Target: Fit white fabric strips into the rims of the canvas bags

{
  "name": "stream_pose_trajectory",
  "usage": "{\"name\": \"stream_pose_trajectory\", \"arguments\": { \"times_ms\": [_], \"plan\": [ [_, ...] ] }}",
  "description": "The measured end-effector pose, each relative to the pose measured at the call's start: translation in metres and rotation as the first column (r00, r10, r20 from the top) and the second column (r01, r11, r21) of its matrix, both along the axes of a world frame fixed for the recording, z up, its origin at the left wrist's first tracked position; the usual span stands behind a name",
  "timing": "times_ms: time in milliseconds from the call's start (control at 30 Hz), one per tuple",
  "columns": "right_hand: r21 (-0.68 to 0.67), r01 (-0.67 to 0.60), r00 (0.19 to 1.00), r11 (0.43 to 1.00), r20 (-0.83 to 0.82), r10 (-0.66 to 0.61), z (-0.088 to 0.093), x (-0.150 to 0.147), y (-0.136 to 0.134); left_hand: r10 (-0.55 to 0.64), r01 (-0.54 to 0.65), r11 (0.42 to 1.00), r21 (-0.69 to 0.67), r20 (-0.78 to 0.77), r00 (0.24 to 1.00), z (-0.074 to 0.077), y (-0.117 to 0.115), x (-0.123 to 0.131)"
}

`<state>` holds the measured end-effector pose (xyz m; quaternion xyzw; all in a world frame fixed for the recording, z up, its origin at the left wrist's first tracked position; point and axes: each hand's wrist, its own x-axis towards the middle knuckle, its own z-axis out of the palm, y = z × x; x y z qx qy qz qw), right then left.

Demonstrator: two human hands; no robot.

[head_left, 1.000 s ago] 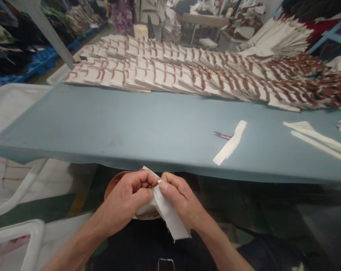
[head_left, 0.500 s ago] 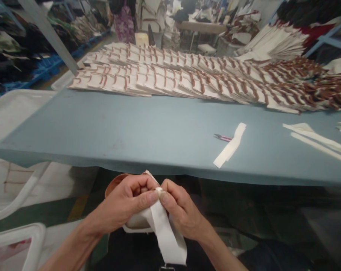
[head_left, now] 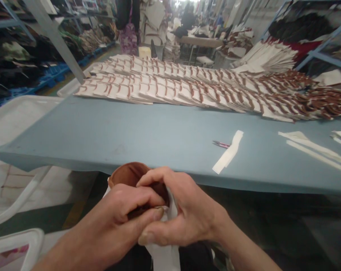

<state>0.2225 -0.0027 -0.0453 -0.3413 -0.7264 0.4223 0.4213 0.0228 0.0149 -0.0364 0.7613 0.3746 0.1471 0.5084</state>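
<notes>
Low in front of me, at the table's near edge, my left hand (head_left: pixel 125 218) pinches a white cloth strap (head_left: pixel 167 259) between thumb and bent fingers. Across from it, my right hand (head_left: pixel 187 210) curls around the same white cloth, its thumb lying over the strap and its fingers reaching over the edge. A brown-lined, rounded fabric piece (head_left: pixel 128 174) stands open behind both hands, joined to or lying against the white cloth; I cannot tell which. The pinched spot is partly hidden by my fingers. The strap hangs down toward my lap.
On the blue-grey table (head_left: pixel 148 131) lie thread snips (head_left: pixel 221 144) partly under a white strip (head_left: pixel 229 153). More white strips (head_left: pixel 314 146) lie at right. Long rows of white pieces with brown edging (head_left: pixel 170 88) line the back. White plastic bins (head_left: pixel 23 241) stand at left.
My right hand has moved up and spread over the cloth, and both hands look closer. The brown-lined piece now shows more above my left hand. The strap's lower end has dropped from sight.
</notes>
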Motion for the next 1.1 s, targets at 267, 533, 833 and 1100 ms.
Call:
{"name": "stream_pose_trajectory", "arguments": {
  "times_ms": [267,533,833,1100],
  "plan": [
    [-0.032,-0.021,0.951,0.999,0.308,0.03,-0.009,0.0,0.006,0.064,-0.057,0.994,0.098,-0.07,0.995,-0.008,-0.003,-0.016],
    [-0.265,-0.197,0.96,0.944,0.144,0.241,-0.018,0.011,0.012,-0.159,0.169,0.972,0.161,-0.073,0.985,-0.004,0.004,-0.021],
    [-0.651,-0.351,0.936,0.673,-0.271,0.226,-0.038,0.013,0.015,-0.266,0.266,0.783,0.563,-0.084,0.96,-0.033,-0.003,-0.024],
    [-0.611,-0.388,0.886,0.69,-0.455,0.095,-0.048,0.017,0.011,-0.213,0.171,0.465,0.868,-0.078,0.974,-0.026,0.006,-0.013]
  ]
}}
